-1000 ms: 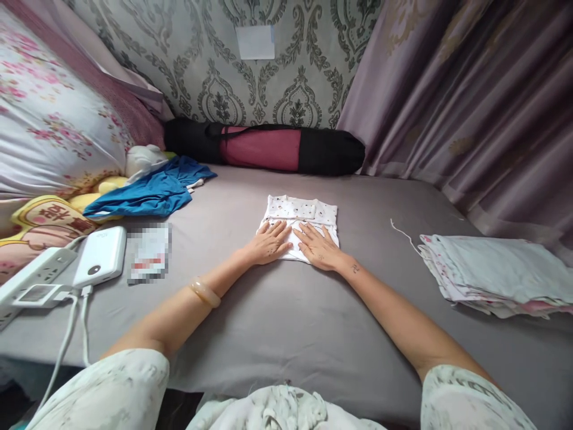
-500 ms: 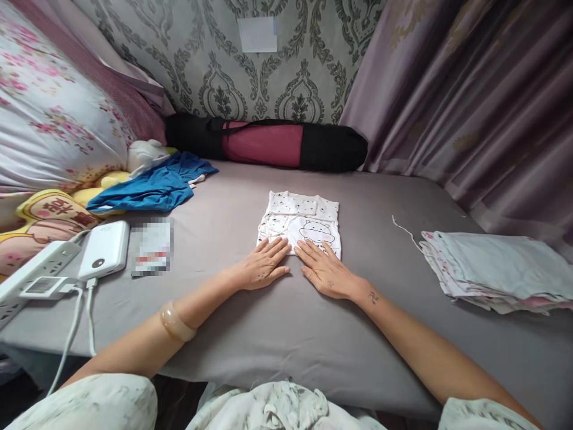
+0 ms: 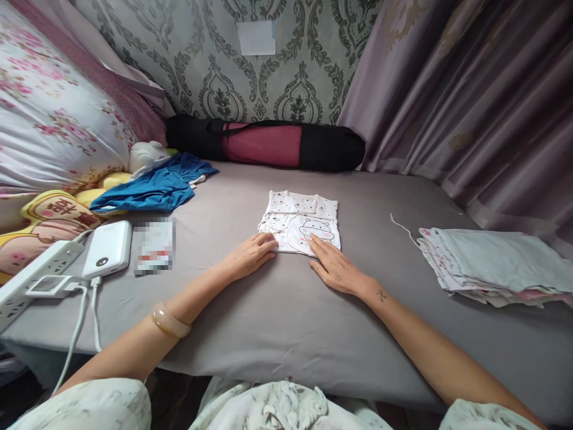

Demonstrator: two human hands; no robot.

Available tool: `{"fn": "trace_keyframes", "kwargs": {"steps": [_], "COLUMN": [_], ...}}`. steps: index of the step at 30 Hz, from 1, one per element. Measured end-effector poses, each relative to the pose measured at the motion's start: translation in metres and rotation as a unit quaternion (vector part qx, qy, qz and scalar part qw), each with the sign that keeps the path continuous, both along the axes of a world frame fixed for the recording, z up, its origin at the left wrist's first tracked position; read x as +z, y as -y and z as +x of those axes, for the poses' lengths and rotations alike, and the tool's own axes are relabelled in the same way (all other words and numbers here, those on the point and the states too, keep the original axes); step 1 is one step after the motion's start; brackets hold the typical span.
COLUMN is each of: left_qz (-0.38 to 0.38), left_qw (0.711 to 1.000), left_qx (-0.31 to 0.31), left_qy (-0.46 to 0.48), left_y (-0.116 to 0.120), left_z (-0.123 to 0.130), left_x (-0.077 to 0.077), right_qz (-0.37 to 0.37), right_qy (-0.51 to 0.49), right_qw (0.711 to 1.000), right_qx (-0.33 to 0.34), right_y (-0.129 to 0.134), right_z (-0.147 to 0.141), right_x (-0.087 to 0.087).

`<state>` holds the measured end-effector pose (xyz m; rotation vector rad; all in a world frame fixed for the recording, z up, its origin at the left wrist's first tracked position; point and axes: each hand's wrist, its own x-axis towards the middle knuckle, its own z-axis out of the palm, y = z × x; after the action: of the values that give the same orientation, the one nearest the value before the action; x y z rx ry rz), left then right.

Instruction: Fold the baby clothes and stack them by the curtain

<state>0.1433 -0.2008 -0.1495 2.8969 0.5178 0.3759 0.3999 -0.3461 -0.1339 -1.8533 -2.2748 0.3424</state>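
A small white folded baby garment (image 3: pixel 290 209) lies on the grey bedsheet in front of me, with a speckled print and a cartoon face on its near right part. At its near left corner, my left hand (image 3: pixel 253 255) has its fingers bent over the edge and the thumb close beneath, closed on the cloth. My right hand (image 3: pixel 335 267) lies flat with fingers stretched, the fingertips on the garment's near right part just below the cartoon face. Its thumb rests apart, off the near edge.
To the right is a stack of folded clothes (image 3: pixel 496 260) with a white cord. On the left lie a power bank (image 3: pixel 108 246), a power strip (image 3: pixel 38 280) with cables, a blurred packet (image 3: pixel 154 246) and a blue cloth (image 3: pixel 152 188). A black and red long bag (image 3: pixel 264 145) lies along the wall.
My hands have moved apart. The left slid left to the garment's corner and its fingers bent; the right shifted right, still flat. The garment stays in place.
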Motion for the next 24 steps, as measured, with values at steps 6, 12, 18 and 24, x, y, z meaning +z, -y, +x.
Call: {"fn": "trace_keyframes", "kwargs": {"steps": [6, 12, 18, 24], "left_qz": [0.042, 0.052, 0.035, 0.037], "left_qw": [0.999, 0.996, 0.999, 0.999], "left_qx": [0.017, -0.014, -0.006, 0.027], "left_qy": [-0.011, -0.067, -0.028, 0.009], "left_y": [-0.004, -0.008, -0.010, -0.014], "left_z": [-0.013, -0.015, -0.014, -0.010], "left_x": [0.010, 0.016, 0.013, 0.009], "right_qz": [0.067, 0.084, 0.085, 0.107], "right_qy": [0.010, 0.049, 0.054, 0.002], "right_qw": [0.998, 0.995, 0.995, 0.994], "right_qx": [-0.011, 0.008, 0.022, -0.009], "right_y": [0.014, 0.022, 0.023, 0.017], "right_z": [0.031, 0.037, 0.038, 0.044], "right_x": [-0.001, 0.004, 0.005, 0.000]}}
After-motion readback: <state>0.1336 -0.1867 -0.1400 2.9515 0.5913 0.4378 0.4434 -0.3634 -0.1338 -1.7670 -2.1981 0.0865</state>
